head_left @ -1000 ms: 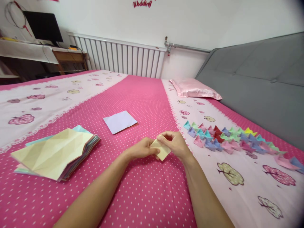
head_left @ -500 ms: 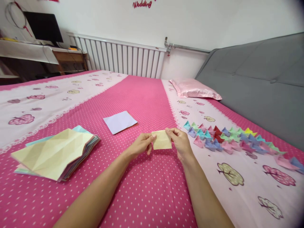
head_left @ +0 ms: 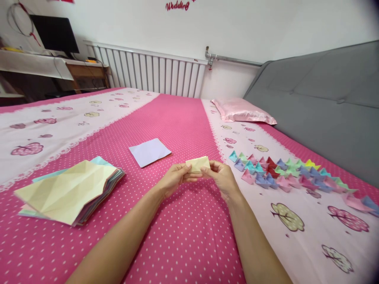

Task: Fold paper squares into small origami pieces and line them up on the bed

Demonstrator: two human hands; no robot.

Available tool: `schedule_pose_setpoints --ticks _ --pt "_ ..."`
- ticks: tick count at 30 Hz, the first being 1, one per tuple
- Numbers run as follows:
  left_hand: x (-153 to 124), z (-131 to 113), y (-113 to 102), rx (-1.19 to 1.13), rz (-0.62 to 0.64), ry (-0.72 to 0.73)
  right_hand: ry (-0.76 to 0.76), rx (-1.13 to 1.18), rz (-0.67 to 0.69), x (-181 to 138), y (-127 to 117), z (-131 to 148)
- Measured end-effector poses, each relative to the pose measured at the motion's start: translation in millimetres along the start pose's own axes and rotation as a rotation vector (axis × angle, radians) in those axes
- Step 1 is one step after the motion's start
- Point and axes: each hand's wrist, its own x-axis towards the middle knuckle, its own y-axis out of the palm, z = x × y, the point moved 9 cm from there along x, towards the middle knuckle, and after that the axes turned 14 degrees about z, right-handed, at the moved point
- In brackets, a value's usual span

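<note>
A small piece of folded pale yellow paper point(head_left: 196, 163) is held up over the bed, between both hands. My left hand point(head_left: 177, 176) grips its left end, thumb in front and fingers underneath. On the right side, my right hand point(head_left: 220, 175) pinches it with the thumb across the front, the other fingers curled behind. The paper's back face and lower edge are partly hidden by the fingers. Beyond my left hand lies a flat stack of square paper with a lilac sheet point(head_left: 150, 152) on top.
At left rests a thick pile of creased coloured sheets point(head_left: 69, 191). Rows of small folded paper boats point(head_left: 278, 172) stand on the bedspread point(head_left: 183, 126) at right. A pink pillow point(head_left: 242, 110) lies by the grey headboard point(head_left: 319, 83), and a radiator point(head_left: 148, 71) lines the wall.
The yellow paper has become shorter in height and tilts up slightly at the right. My right thumb has moved down and left across its front; my left fingers now reach under it.
</note>
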Motion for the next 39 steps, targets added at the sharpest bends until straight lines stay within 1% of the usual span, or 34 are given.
schedule_pose_setpoints --ticks 6,9,13,17,20,23,27,30,33,35,36,39 --pt "0 -1 2 -0.021 0.007 0.002 -0.018 -0.02 -0.011 0 -1 1" --pt "0 -5 6 -0.013 0.03 0.017 -0.082 -0.074 -0.014 1 -1 6" --pt "-1 -10 7 -0.061 0.039 0.056 -0.196 -0.23 -0.021 -1 1 19" --pt "-2 -10 -5 -0.131 -0.042 0.091 -0.32 -0.345 -0.019 -5 8 34" --pt "-4 -10 -13 -0.158 -0.099 0.111 -0.383 -0.394 -0.051 -9 9 42" --pt "-4 -11 -13 -0.152 -0.1 0.125 -0.404 -0.442 -0.077 -11 8 46" --pt "-5 -15 -8 -0.081 -0.071 0.133 -0.4 -0.553 -0.095 -11 8 47" --pt "-6 -17 -4 -0.05 -0.046 0.135 -0.401 -0.601 -0.081 -11 11 47" --pt "-5 -18 -4 -0.065 -0.033 0.162 -0.42 -0.642 -0.074 -12 15 48" --pt "-4 -17 -7 -0.076 -0.062 0.182 -0.449 -0.676 -0.09 -14 16 51" --pt "-4 -16 -10 -0.086 -0.102 0.187 -0.464 -0.688 -0.101 -16 17 52" --pt "-7 -14 -24 -0.177 -0.283 0.213 -0.491 -0.709 -0.12 -18 18 55"
